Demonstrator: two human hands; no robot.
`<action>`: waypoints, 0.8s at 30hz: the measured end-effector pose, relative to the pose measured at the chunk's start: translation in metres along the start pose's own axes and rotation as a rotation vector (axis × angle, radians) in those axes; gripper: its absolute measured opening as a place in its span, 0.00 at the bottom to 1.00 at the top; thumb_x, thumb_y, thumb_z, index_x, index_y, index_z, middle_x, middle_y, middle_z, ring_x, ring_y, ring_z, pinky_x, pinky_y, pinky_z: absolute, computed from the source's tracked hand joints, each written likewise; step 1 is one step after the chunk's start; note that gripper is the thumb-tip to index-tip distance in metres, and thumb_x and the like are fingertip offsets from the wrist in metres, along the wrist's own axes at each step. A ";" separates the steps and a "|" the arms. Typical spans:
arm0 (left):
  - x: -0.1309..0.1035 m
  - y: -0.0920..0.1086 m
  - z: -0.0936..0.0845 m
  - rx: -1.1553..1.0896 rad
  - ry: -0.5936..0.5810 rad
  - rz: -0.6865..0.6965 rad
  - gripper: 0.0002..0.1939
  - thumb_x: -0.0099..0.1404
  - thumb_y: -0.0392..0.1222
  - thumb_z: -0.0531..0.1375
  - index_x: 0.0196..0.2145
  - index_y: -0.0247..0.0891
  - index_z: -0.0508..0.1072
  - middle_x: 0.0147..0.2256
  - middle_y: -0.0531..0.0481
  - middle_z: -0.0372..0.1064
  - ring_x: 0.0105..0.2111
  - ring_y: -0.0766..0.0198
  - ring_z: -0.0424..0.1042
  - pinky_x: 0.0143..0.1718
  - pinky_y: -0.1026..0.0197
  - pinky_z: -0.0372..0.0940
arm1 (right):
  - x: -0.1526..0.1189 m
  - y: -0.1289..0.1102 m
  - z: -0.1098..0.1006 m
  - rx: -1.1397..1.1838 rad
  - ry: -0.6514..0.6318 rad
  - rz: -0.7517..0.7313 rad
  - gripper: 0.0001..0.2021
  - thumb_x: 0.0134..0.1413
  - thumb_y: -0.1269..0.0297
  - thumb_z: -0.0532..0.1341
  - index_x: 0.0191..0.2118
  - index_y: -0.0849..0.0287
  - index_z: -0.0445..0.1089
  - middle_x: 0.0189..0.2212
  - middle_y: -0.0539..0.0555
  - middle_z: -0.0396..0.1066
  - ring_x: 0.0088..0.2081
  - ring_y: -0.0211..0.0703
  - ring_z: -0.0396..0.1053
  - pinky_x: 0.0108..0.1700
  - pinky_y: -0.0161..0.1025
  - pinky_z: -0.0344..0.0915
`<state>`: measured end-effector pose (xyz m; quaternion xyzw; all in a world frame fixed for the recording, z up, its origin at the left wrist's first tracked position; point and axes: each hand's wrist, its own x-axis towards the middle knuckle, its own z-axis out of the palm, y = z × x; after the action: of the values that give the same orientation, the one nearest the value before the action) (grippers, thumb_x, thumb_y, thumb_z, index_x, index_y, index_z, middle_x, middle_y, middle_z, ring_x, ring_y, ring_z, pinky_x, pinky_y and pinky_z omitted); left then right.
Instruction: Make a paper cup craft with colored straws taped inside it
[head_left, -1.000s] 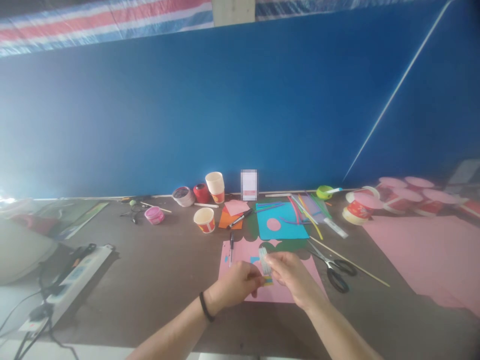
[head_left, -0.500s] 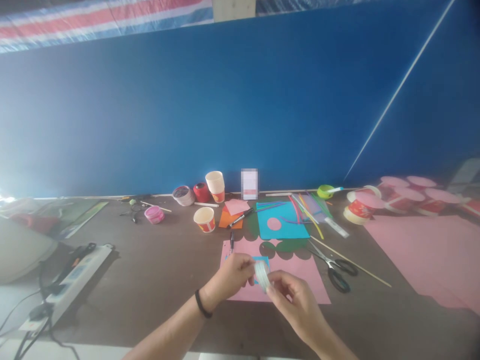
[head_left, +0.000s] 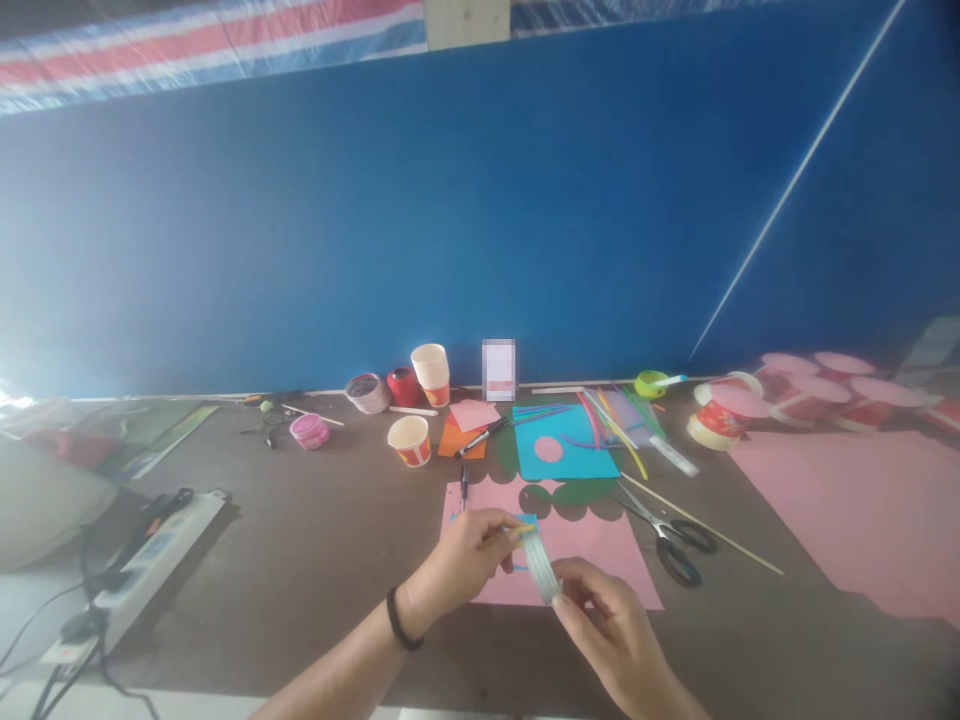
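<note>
Between my two hands is a pale, finely striped strip (head_left: 540, 567), slightly curved, its exact kind unclear. My left hand (head_left: 471, 555), with a black band on the wrist, pinches its upper end, where a narrow yellow piece (head_left: 525, 529) shows at the fingertips. The fingers and thumb of my right hand (head_left: 611, 615) close on the lower end. Beneath them lies a pink sheet (head_left: 600, 570) with scalloped cut-outs along its far edge. A small blue paper piece (head_left: 529, 519) on it is partly hidden by my left hand. A black pen (head_left: 464, 487) lies just beyond that hand.
Black-handled scissors (head_left: 670, 537) and a thin stick (head_left: 709, 525) lie to the right. Farther back are a blue sheet (head_left: 574, 465), coloured pipe cleaners (head_left: 626, 440) and paper cups (head_left: 409, 442). A power strip (head_left: 142, 560) with cables is at left, another pink sheet (head_left: 862, 510) at right.
My right hand has moved slightly right and down. The strip now looks longer and more stretched out, and the yellow piece shows at my left fingertips.
</note>
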<state>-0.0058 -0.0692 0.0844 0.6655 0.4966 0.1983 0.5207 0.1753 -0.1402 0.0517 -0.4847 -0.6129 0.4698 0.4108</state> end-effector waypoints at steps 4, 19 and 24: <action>-0.002 0.001 0.005 0.029 0.025 0.010 0.14 0.61 0.45 0.51 0.34 0.36 0.74 0.21 0.53 0.66 0.20 0.70 0.59 0.21 0.68 0.53 | -0.003 -0.002 0.003 0.036 0.043 0.034 0.14 0.56 0.53 0.54 0.36 0.59 0.66 0.19 0.45 0.53 0.22 0.36 0.53 0.26 0.34 0.53; -0.007 0.004 0.016 0.141 0.121 0.078 0.14 0.62 0.43 0.50 0.35 0.39 0.75 0.22 0.52 0.68 0.25 0.65 0.67 0.28 0.66 0.58 | -0.008 -0.014 0.012 0.051 0.116 0.086 0.17 0.54 0.47 0.53 0.31 0.58 0.65 0.15 0.43 0.46 0.19 0.33 0.45 0.21 0.34 0.44; -0.007 0.003 0.016 0.176 0.171 0.097 0.14 0.63 0.43 0.50 0.35 0.39 0.75 0.22 0.52 0.67 0.23 0.66 0.66 0.27 0.66 0.57 | -0.010 -0.012 0.012 0.145 0.112 0.182 0.19 0.52 0.45 0.54 0.29 0.58 0.64 0.15 0.43 0.47 0.19 0.33 0.45 0.22 0.33 0.44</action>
<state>0.0052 -0.0830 0.0824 0.7128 0.5217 0.2348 0.4058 0.1634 -0.1534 0.0602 -0.5327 -0.5068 0.5204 0.4343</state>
